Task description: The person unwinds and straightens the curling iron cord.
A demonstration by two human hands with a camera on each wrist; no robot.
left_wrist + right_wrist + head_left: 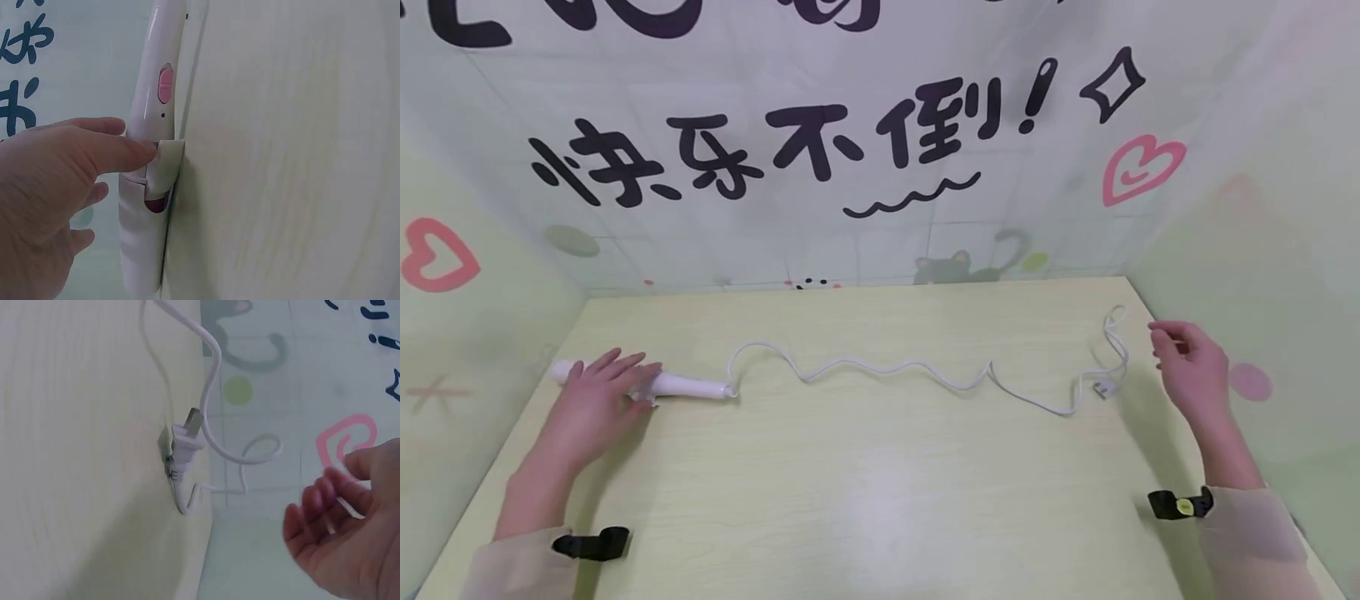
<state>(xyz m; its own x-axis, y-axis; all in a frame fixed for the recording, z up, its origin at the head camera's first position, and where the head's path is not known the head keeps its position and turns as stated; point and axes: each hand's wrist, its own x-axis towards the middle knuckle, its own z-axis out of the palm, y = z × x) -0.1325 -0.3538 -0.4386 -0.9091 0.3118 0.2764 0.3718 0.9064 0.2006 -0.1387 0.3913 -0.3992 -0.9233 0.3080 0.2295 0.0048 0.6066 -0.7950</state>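
Observation:
A white curling iron [688,386] with a pink button [165,85] lies at the left of the table. My left hand [597,404] is over its clamp end, fingers extended, and the thumb rests at the clamp lever [167,165] in the left wrist view. From the handle a white cord [880,368] runs in waves to the right. Its two-pin plug [185,440] lies near the right edge, beside a loop of cord. My right hand [1191,371] hovers to the right of the plug, fingers loosely bent, with nothing in them.
The pale wooden table [850,483] is bounded by a printed back wall [820,242] with dark lettering and by side walls. The right-hand wall [1292,333] stands close beside my right hand. Black straps [593,544] sit on both wrists.

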